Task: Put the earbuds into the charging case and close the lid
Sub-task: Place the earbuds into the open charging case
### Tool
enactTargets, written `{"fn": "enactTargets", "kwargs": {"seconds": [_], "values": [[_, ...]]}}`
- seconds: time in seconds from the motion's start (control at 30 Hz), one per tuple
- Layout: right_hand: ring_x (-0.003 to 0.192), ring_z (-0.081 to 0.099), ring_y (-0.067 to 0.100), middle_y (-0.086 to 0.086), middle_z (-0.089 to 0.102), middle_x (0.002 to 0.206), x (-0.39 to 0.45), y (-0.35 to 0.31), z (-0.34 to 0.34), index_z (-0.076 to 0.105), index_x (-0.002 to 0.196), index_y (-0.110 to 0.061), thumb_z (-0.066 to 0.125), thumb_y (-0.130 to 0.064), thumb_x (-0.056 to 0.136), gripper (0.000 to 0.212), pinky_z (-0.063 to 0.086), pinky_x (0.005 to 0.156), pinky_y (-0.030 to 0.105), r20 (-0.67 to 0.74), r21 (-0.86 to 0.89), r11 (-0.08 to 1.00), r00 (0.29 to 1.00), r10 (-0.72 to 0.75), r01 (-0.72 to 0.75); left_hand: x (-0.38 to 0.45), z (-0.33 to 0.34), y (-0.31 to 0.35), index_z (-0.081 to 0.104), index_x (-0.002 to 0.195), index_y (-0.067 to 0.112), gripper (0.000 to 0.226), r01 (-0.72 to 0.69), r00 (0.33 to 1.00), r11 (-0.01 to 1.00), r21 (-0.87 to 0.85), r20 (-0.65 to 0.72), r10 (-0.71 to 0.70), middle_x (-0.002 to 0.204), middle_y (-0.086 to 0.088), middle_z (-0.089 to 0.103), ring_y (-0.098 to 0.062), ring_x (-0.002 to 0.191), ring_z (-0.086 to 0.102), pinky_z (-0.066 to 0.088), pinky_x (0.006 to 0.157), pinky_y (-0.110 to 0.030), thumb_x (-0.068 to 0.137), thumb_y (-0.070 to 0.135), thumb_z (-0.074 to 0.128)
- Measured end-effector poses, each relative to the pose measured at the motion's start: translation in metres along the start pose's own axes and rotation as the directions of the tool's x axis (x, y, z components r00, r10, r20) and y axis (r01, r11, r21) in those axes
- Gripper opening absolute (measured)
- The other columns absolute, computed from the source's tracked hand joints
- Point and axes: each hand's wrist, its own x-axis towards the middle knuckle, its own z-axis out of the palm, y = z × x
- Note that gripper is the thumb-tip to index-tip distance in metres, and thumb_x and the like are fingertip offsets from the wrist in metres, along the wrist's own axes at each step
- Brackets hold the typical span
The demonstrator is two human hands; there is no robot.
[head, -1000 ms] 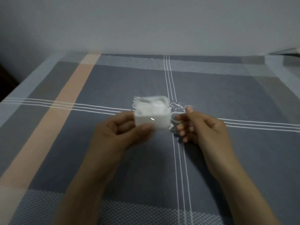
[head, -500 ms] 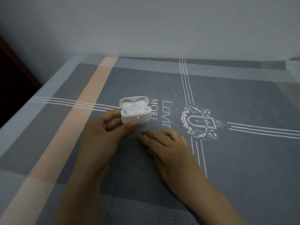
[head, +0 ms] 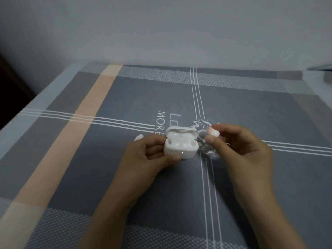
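Observation:
A white charging case (head: 180, 147) with its lid tipped open is held in my left hand (head: 147, 155), thumb on its front face where a small light glows. Both sockets inside look empty. My right hand (head: 239, 148) pinches one white earbud (head: 213, 132) between thumb and fingers, just to the right of the case and level with its lid. A second white earbud (head: 138, 137) lies on the cloth behind my left hand, partly hidden by the fingers.
Everything sits on a grey plaid cloth (head: 89, 159) with a peach stripe, white lines, a crest and printed letters. A pale wall (head: 161, 33) rises behind. The cloth's left edge drops off into a dark gap (head: 10, 87).
My right hand, flat on the cloth half a second ago, has risen with an earbud pinched in it and moved to the right of the case. The case stays in my left hand.

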Motion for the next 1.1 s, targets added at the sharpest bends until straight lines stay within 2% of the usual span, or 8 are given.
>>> {"fn": "enactTargets", "kwargs": {"seconds": [0.13,0.27,0.47,0.73,0.87,0.97,1.03,1.1], "values": [[0.073,0.067,0.013,0.001,0.074,0.082,-0.001,-0.001,-0.002,0.070,0.083,-0.022,0.079,-0.009,0.069,0.022,0.055,0.070,0.025,-0.028,-0.127,0.988,0.996,-0.087,0.083,-0.003,0.009,0.002,0.073,0.094,0.014,0.026,0.024,0.999,1.000,0.006,0.026,-0.025,0.086,0.005,0.080,-0.006,0.083,0.074,0.055,0.070,-0.011,0.070,0.004,0.076],[0.081,0.067,0.015,0.001,0.069,0.089,-0.004,0.001,-0.001,0.070,0.087,-0.014,0.076,-0.009,0.074,0.016,0.055,0.074,0.026,0.121,-0.375,0.868,0.945,-0.303,0.326,-0.004,0.012,0.005,0.073,0.091,0.020,0.027,0.047,0.999,0.999,0.029,0.026,-0.047,0.085,0.009,0.080,-0.002,0.078,0.073,0.051,0.062,-0.006,0.069,0.006,0.078],[0.084,0.065,0.009,0.002,0.068,0.086,-0.003,0.007,0.000,0.073,0.086,-0.009,0.076,-0.006,0.075,0.012,0.051,0.075,0.019,0.197,-0.425,0.796,0.903,-0.383,0.430,-0.004,0.012,0.006,0.073,0.094,0.014,0.028,0.039,0.999,0.998,0.045,0.023,-0.040,0.086,0.007,0.079,-0.003,0.077,0.074,0.051,0.061,-0.006,0.068,0.003,0.077],[0.096,0.062,0.012,0.001,0.066,0.098,-0.005,0.006,0.002,0.075,0.093,-0.019,0.068,-0.020,0.082,0.014,0.046,0.078,0.012,0.242,-0.396,0.857,0.938,-0.249,0.330,-0.003,0.008,0.005,0.073,0.097,0.013,0.029,0.045,0.999,0.999,-0.001,0.018,-0.045,0.088,0.000,0.080,-0.009,0.083,0.074,0.057,0.070,-0.013,0.069,0.004,0.077],[0.097,0.065,0.014,0.003,0.069,0.103,-0.005,0.001,0.004,0.071,0.105,-0.018,0.060,-0.016,0.087,0.021,0.050,0.082,0.017,0.123,-0.227,0.954,0.977,-0.173,0.197,-0.003,0.003,0.005,0.073,0.095,0.012,0.031,0.038,0.999,0.996,-0.079,0.035,-0.036,0.089,-0.001,0.080,-0.013,0.086,0.075,0.058,0.075,-0.018,0.064,0.007,0.077],[0.095,0.068,0.010,-0.001,0.073,0.101,0.001,0.007,0.006,0.071,0.104,-0.020,0.056,-0.013,0.091,0.021,0.054,0.087,0.029,0.021,-0.155,0.987,0.999,-0.026,0.029,-0.003,-0.004,0.007,0.075,0.093,0.015,0.039,0.028,0.994,0.991,-0.128,0.107,-0.014,0.092,-0.003,0.080,-0.018,0.091,0.074,0.059,0.080,-0.024,0.054,0.019,0.078],[0.095,0.068,0.009,-0.005,0.073,0.101,0.004,0.013,0.010,0.070,0.103,-0.024,0.059,-0.016,0.088,0.020,0.054,0.090,0.039,0.057,-0.211,0.977,0.997,0.042,-0.029,-0.005,-0.009,0.010,0.076,0.090,0.015,0.037,0.034,0.985,0.986,-0.161,0.174,-0.005,0.091,-0.005,0.080,-0.019,0.090,0.074,0.059,0.076,-0.022,0.053,0.016,0.077],[0.097,0.066,0.007,-0.005,0.072,0.104,0.001,0.018,0.017,0.069,0.104,-0.030,0.066,-0.025,0.077,0.027,0.053,0.090,0.039,0.187,-0.291,0.956,0.982,0.023,0.033,-0.007,-0.011,0.013,0.076,0.081,0.011,0.030,0.063,0.971,0.979,-0.193,0.238,-0.015,0.083,-0.005,0.080,-0.016,0.082,0.075,0.058,0.067,-0.018,0.052,0.006,0.075]]}}
